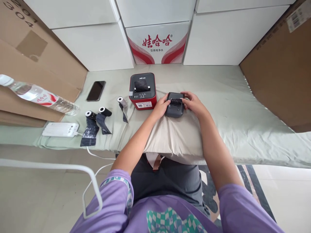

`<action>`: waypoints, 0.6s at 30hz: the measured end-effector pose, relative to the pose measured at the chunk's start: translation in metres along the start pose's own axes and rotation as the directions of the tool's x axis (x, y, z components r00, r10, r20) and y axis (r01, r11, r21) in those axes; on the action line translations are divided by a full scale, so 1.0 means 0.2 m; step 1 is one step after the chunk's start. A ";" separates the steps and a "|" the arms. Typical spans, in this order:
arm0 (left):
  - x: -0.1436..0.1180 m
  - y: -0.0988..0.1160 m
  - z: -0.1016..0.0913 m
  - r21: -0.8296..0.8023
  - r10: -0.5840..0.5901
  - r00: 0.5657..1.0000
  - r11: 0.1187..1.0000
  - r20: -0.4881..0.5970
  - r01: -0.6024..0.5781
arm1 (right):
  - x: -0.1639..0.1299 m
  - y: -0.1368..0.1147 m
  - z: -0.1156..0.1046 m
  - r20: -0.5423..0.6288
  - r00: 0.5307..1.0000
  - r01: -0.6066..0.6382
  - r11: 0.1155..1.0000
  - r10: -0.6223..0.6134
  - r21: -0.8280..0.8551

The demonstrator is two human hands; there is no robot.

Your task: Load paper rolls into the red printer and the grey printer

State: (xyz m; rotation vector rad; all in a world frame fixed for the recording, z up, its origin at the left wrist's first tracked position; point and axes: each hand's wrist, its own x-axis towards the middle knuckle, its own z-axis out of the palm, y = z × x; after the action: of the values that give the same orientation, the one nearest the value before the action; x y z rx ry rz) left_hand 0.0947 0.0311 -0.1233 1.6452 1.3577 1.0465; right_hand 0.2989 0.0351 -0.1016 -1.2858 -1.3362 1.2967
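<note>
Both hands, left hand (162,106) and right hand (193,104), curl closed around one small dark-grey rounded plastic printer (174,108) on a beige pillow (173,137). At nine o'clock lie three black ribbon rolls (105,111).

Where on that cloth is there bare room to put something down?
The widest bare stretch lies right of the small grey printer held by both hands, left hand and right hand, toward the brown carton. A narrower strip runs behind the red printer. The left is crowded: phone, black rolls, power bank.
</note>
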 end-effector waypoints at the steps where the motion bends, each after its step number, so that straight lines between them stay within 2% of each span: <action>1: -0.01 0.00 0.00 0.034 -0.006 1.000 0.999 -0.010 0.007 | 0.00 0.00 0.00 -0.003 1.000 -0.003 1.000 0.003 0.002; 3: -0.02 0.01 0.01 0.100 -0.010 0.999 0.995 -0.039 0.014 | 0.00 -0.01 0.00 -0.010 1.000 -0.001 1.000 0.001 0.004; 6: -0.06 0.04 0.02 0.175 0.064 0.994 0.983 -0.086 -0.048 | 0.00 0.00 0.00 -0.022 0.999 0.025 1.000 -0.025 -0.004; 12: -0.14 0.17 -0.03 0.172 0.140 0.984 0.978 -0.105 -0.121 | 0.02 0.03 -0.01 -0.060 0.994 0.093 0.995 -0.094 -0.017; 15: -0.18 0.25 -0.07 0.217 0.232 0.963 0.955 -0.136 -0.200 | 0.03 0.03 0.00 -0.080 0.991 0.107 0.994 -0.109 -0.036; 18: -0.22 0.29 -0.10 0.276 0.341 0.922 0.918 -0.186 -0.284 | 0.02 0.01 0.01 -0.115 0.985 0.123 0.991 -0.128 -0.047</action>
State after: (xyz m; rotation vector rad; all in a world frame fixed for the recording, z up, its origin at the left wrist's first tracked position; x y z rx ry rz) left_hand 0.0941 -0.0199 -0.0679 2.0263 1.4468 1.3355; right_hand 0.2971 0.0389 -0.1048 -1.2644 -1.3434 1.0957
